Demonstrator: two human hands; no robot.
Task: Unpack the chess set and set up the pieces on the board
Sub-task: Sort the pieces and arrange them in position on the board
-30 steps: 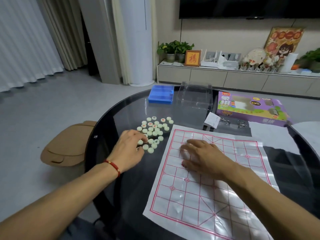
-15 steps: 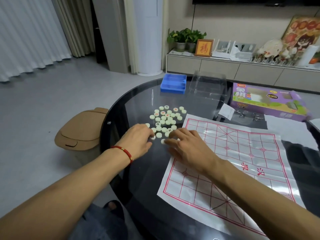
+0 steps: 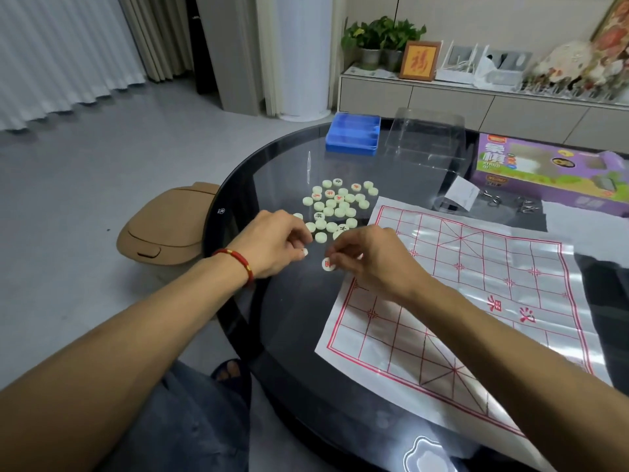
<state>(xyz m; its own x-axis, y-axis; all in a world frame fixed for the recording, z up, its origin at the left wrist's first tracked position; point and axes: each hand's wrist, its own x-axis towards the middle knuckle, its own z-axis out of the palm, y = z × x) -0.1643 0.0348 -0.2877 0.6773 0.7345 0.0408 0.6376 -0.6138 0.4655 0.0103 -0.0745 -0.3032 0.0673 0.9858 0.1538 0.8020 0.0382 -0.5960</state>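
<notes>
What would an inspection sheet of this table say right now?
Surface: round black glass table.
Job's things: white plastic board sheet with red grid, bare; pile of pale round pieces beside it.
Clutter: blue plastic tray, clear plastic cover, purple game box.
Hands: left hand and right hand each pinch a piece.
Cables: nothing seen.
Surroundings: tan bin, low cabinet with plants.

The right hand [image 3: 371, 258] hides the board's [image 3: 476, 287] near-left corner, and most piece [image 3: 335, 207] characters are too small to read.
</notes>
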